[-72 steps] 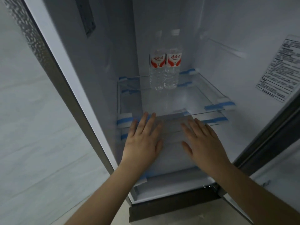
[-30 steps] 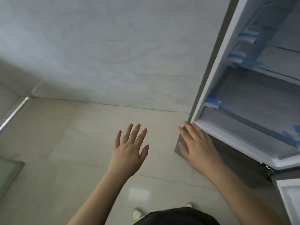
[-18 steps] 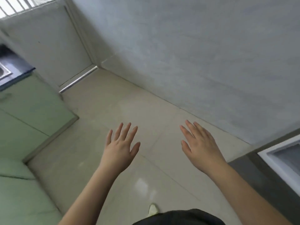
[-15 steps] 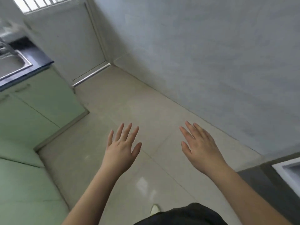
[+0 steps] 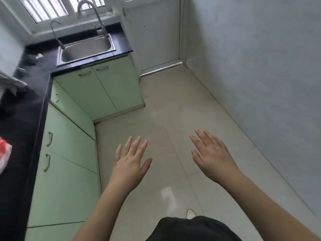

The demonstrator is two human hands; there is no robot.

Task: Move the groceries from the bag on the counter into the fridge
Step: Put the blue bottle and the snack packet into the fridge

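Both hands are empty: the left hand (image 5: 130,164) and the right hand (image 5: 212,157) hang over the pale tiled floor (image 5: 173,119) with fingers spread wide, holding nothing. At the far left edge, on the black stone counter (image 5: 26,119) above the light green cabinet doors (image 5: 69,136), only a red and white corner of what I judge to be the plastic grocery bag (image 5: 4,152) is visible, and the fridge is not in view. The step in hand seems to be going to the bag for an item, so the next move calls for turning left and reaching into it.
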